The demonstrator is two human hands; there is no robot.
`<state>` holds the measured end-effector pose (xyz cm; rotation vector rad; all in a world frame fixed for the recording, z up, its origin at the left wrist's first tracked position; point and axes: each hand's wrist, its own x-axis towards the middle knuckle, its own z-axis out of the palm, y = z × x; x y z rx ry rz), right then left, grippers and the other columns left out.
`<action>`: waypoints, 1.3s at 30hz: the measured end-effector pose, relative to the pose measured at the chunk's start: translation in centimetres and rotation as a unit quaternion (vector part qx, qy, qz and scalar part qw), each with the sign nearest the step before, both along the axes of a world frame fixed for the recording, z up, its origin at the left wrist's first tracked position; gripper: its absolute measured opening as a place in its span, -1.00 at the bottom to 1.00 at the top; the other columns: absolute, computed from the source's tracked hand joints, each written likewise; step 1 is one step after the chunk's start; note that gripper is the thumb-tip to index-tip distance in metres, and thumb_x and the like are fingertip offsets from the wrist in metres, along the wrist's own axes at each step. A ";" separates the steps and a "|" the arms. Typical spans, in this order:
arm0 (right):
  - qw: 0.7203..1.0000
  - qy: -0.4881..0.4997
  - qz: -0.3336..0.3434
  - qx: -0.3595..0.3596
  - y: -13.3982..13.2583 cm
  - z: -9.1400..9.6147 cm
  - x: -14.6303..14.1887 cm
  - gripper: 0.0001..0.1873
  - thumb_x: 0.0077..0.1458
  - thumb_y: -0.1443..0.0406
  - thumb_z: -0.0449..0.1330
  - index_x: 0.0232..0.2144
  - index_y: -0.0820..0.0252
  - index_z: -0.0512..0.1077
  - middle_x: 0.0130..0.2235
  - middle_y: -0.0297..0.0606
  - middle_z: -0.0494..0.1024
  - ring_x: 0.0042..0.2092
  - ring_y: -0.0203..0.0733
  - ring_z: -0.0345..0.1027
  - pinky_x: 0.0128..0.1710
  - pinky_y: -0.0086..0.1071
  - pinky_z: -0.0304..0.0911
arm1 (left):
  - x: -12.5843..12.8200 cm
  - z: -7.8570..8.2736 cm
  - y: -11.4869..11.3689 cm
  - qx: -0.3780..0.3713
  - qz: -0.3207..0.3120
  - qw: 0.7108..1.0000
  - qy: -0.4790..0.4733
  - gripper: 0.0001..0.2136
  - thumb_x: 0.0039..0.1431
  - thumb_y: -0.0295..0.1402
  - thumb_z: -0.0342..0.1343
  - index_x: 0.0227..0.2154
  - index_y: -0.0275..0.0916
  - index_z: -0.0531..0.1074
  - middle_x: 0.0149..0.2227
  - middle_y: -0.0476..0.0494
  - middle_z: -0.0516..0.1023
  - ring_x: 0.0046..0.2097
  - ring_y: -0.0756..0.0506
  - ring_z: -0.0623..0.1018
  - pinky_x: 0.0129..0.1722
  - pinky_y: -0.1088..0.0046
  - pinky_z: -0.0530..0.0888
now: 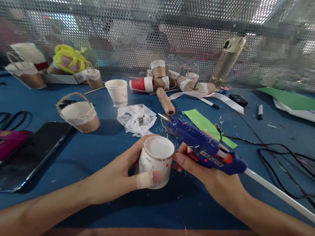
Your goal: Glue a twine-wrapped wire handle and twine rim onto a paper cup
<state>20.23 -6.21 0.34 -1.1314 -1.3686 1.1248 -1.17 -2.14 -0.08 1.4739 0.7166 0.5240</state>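
Cup: we've got a small white paper cup (156, 161) held bottom-up just below the middle of the view, over the blue table (88, 151). Its flat white base faces us, ringed by a thin brownish rim, and there are little red marks printed on the side.
Left hand: our left hand (122, 173) wraps around the cup from 8 o'clock, fingers curled behind it and the thumb pressed across the front wall. That thumb has a tan plaster on it.
Right hand: our right hand (211, 172) comes in from 4 o'clock, closed around the grip of a blue glue gun (201, 141); fingertips sit right by the cup's rim.
Glue gun: blue body, orange trigger, metal nozzle pointing to 10 o'clock, away from the cup. A white glue stick (281, 194) pokes out the back toward 4 o'clock.
Around it: crumpled plastic wrap (136, 119) at 12 o'clock from the cup, a twine spool (165, 101) beyond it, and a green paper strip (206, 125) under the gun.
Left side: a twine-wrapped basket cup (79, 114) at 10 o'clock, and a dark phone (27, 154) at 9 o'clock.
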 end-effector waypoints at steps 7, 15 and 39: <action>0.999 0.005 -0.026 0.021 0.0 0.0 -0.2 -0.80 0.02 0.33 0.38 -0.45 0.10 0.38 -0.46 -0.45 0.49 -0.41 -0.30 0.43 -0.37 -0.39 0.45 | 0.3 0.4 -0.3 -0.074 0.025 0.997 0.000 -0.47 0.11 -0.23 0.31 0.13 -0.10 0.28 0.10 -0.19 0.49 0.14 -0.30 0.45 0.08 0.18 0.41; 0.992 -0.062 -0.077 0.073 0.0 -0.4 0.5 -0.86 0.04 0.30 0.38 -0.37 0.06 0.46 -0.34 -0.36 0.56 -0.32 -0.22 0.45 -0.31 -0.32 0.40 | 0.0 0.6 -0.3 -0.090 0.095 0.989 -0.076 -0.49 0.02 -0.23 0.34 0.03 -0.18 0.38 0.05 -0.28 0.55 0.05 -0.36 0.52 -0.05 0.19 0.46; 0.963 -0.183 -0.002 0.200 -1.0 -0.9 3.3 -0.74 -0.01 0.48 0.24 -0.51 0.09 0.25 -0.50 -0.42 0.32 -0.48 -0.27 0.21 -0.48 -0.33 0.09 | -0.7 0.8 -0.1 -0.066 0.087 0.988 -0.106 -0.48 0.00 -0.23 0.35 0.04 -0.18 0.39 -0.03 -0.27 0.58 0.02 -0.37 0.53 -0.08 0.19 0.46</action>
